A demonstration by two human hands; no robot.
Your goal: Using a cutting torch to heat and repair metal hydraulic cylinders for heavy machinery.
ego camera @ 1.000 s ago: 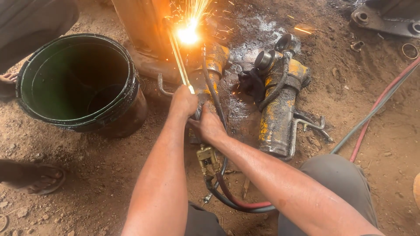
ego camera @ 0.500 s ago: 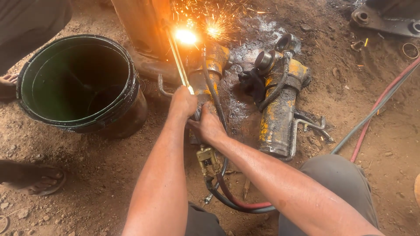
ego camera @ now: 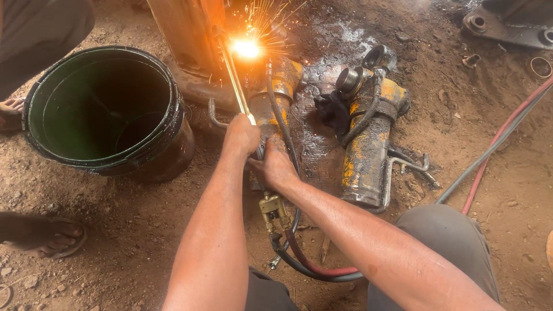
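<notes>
Your left hand [ego camera: 241,135] and right hand [ego camera: 275,168] stay closed around the brass cutting torch [ego camera: 233,75]; its flame [ego camera: 246,48] at twelve o'clock throws sparks rightward now (earlier upward), cutting continues.

1. Cutting torch [ego camera: 242,103] — a slim brass tube, gripped by both hands, slanting up and away from them; its tip burns white-orange, throwing sparks.
2. Yellow hydraulic cylinder [ego camera: 276,98] — grimy, oil-stained, lying just beyond the hands.

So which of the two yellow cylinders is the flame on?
The left yellow cylinder, directly beyond both hands; sparks burst at its top. The right one lies apart, untouched.
</notes>
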